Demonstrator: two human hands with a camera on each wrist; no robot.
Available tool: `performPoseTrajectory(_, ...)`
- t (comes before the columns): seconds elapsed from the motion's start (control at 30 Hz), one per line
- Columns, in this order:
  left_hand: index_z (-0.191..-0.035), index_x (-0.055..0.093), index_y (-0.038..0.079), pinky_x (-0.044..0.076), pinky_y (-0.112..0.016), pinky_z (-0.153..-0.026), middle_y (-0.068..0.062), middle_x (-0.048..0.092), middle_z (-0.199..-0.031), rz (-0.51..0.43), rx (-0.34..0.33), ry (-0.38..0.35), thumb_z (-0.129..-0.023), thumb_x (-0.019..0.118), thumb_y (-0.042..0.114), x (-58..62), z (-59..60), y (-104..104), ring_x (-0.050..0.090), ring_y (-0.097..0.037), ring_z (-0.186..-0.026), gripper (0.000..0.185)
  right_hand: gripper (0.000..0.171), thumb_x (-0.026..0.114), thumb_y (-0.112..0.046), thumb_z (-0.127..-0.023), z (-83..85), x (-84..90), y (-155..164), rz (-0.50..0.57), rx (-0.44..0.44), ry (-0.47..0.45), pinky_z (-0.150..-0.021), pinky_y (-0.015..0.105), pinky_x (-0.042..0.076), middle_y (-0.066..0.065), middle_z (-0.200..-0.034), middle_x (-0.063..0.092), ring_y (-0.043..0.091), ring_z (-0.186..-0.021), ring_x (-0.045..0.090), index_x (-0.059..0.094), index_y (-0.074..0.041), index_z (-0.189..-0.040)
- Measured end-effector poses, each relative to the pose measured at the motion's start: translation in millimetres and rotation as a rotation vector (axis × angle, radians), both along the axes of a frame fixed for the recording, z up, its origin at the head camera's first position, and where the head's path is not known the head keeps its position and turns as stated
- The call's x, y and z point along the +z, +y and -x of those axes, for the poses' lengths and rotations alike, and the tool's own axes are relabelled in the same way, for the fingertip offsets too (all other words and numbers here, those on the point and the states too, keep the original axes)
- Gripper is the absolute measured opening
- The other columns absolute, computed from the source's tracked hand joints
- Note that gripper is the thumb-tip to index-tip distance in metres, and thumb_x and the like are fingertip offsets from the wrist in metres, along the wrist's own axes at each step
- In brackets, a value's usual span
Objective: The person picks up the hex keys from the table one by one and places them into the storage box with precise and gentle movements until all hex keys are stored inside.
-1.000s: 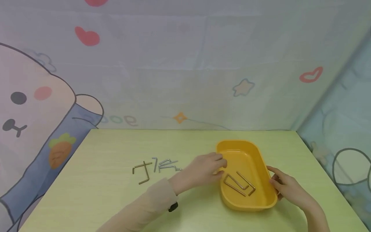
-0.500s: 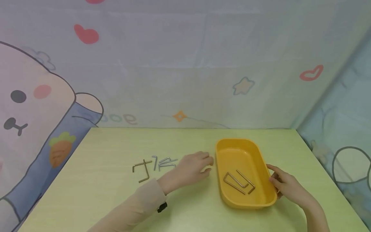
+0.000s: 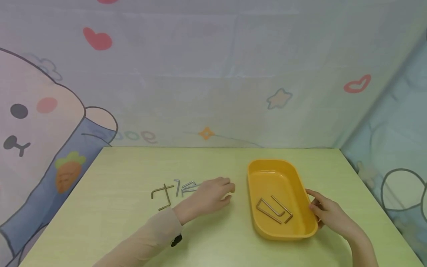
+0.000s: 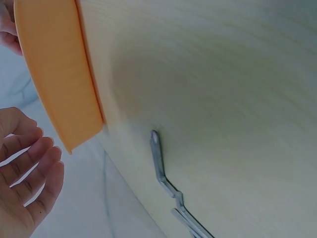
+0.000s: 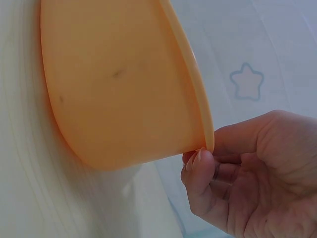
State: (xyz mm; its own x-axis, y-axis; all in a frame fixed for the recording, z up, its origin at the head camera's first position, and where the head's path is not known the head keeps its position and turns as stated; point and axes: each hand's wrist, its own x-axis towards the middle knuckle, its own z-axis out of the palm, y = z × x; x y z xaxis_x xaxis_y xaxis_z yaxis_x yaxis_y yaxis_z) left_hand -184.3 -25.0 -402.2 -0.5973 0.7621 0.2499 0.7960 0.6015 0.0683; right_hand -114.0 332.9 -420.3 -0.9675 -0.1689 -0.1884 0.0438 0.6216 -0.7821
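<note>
A yellow tray (image 3: 301,189) sits right of centre on the pale green table (image 3: 133,230), with two brown hex keys (image 3: 274,210) lying inside it. My right hand (image 3: 320,211) pinches the tray's right rim, thumb (image 5: 198,171) against the tray edge (image 5: 198,99). My left hand (image 3: 222,192) hovers low over the table left of the tray, fingers relaxed and holding nothing. It is just right of a cluster of silver hex keys (image 3: 186,187). In the left wrist view the left hand's fingers (image 4: 29,173) are spread loosely, with a silver hex key (image 4: 161,163) and the tray's side (image 4: 54,74) nearby.
Two brown hex keys (image 3: 163,195) lie crossed at the left end of the loose cluster. A cartoon-printed curtain (image 3: 213,74) encloses the table at the back and on both sides. The table's front edge is out of view.
My left hand has drawn back leftward from the tray's left rim to beside the silver hex keys. The right hand and the tray have stayed put.
</note>
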Motion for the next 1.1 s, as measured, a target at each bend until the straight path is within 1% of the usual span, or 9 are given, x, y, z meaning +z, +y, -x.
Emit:
performPoseTrajectory(0.13, -0.099, 0.064, 0.015, 0.047, -0.02, -0.063, 0.006, 0.06, -0.09, 0.006, -0.003, -0.012, -0.088, 0.064, 0.017, -2.5, 1.7, -7, 0.056, -0.009, -0.08, 0.012, 0.052, 0.043, -0.012, -0.101, 0.0, -0.2, 0, 0.0, 0.0, -0.001, -0.055, 0.029, 0.052, 0.013, -0.094, 0.054, 0.011, -0.063, 0.054, 0.025, 0.006, -0.147)
performPoseTrajectory(0.33, -0.097, 0.064, 0.014, 0.045, -0.019, -0.062, 0.005, 0.059, -0.089, 0.004, -0.006, -0.018, -0.087, 0.065, 0.016, -9.9, 8.3, -18, 0.055, -0.01, -0.08, 0.01, 0.053, 0.043, -0.012, -0.101, 0.2, -0.1, -1, 0.001, -0.001, 0.0, -0.055, 0.029, 0.052, 0.013, -0.093, 0.054, 0.011, -0.063, 0.054, 0.025, 0.006, -0.147)
performPoseTrajectory(0.5, -0.097, 0.064, 0.014, 0.046, -0.02, -0.063, 0.004, 0.059, -0.09, 0.033, 0.014, -0.022, -0.087, 0.065, 0.015, -13.2, 12.0, -26, 0.055, -0.011, -0.08, 0.011, 0.052, 0.043, -0.011, -0.101, 0.0, 0.1, -1, 0.0, -0.001, -0.004, -0.055, 0.029, 0.052, 0.013, -0.093, 0.053, 0.011, -0.064, 0.054, 0.025, 0.006, -0.147)
performPoseTrajectory(0.7, -0.098, 0.064, 0.014, 0.044, -0.018, -0.06, 0.004, 0.059, -0.089, 0.051, 0.035, -0.038, -0.086, 0.065, 0.012, -16.3, 14.6, -36, 0.054, -0.01, -0.079, 0.012, 0.053, 0.043, -0.011, -0.101, -0.4, -0.7, 0, -0.002, -0.003, -0.007, -0.055, 0.029, 0.052, 0.013, -0.094, 0.053, 0.011, -0.065, 0.054, 0.024, 0.006, -0.147)
performPoseTrajectory(1.1, -0.097, 0.063, 0.014, 0.045, -0.019, -0.061, 0.003, 0.059, -0.089, 0.068, 0.001, -0.015, -0.08, 0.064, 0.004, -29.9, 25.2, -51, 0.054, -0.011, -0.079, 0.02, 0.053, 0.043, -0.011, -0.101, -1.0, 0.3, -1, 0.001, 0.001, -0.01, -0.056, 0.029, 0.052, 0.013, -0.094, 0.053, 0.011, -0.065, 0.054, 0.024, 0.006, -0.148)
